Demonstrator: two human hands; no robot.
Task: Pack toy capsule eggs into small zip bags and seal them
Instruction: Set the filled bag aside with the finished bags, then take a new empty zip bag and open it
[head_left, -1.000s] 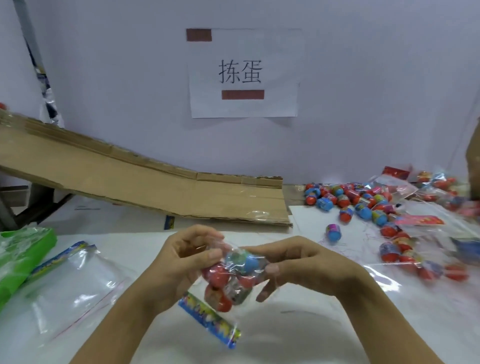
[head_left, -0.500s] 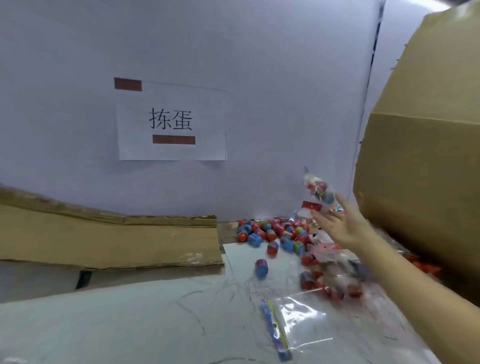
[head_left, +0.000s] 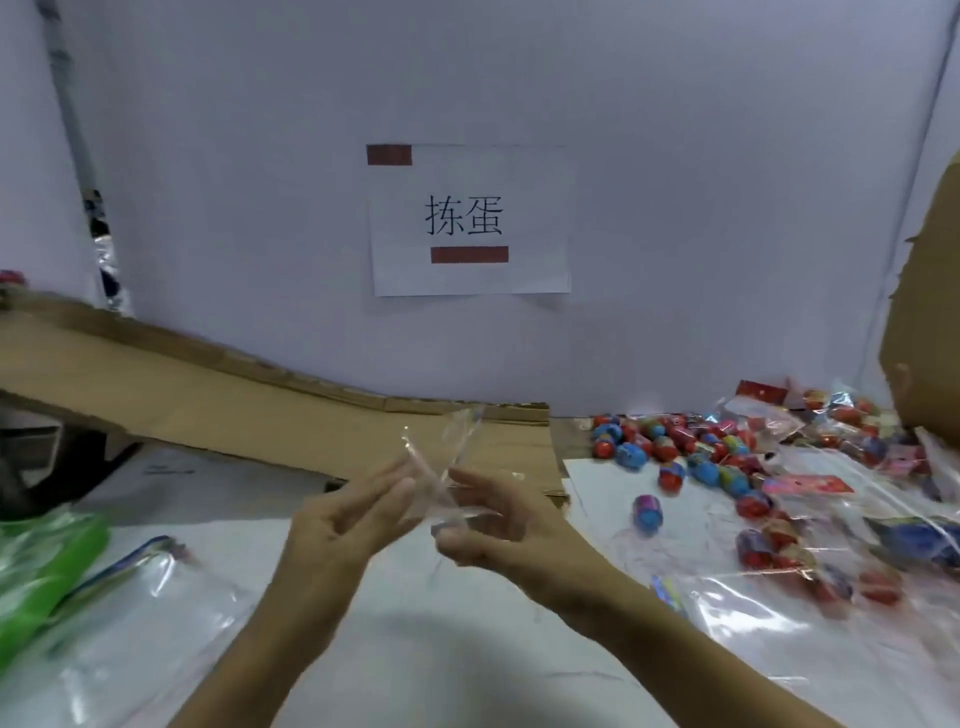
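Pinching clear zip bag (head_left: 441, 467) (looks empty): left hand (head_left: 337, 525), right hand (head_left: 488, 525); capsule eggs (head_left: 675, 452) loose beside.

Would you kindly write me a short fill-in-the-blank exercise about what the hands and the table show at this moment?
1. Both hands hold a clear zip bag that is ____ of eggs.
2. The loose capsule eggs lie to the person's ____.
3. One egg sits apart from the pile on a ____ sheet.
4. The brown ramp at the back is made of ____.

Missing words: empty; right; white; cardboard
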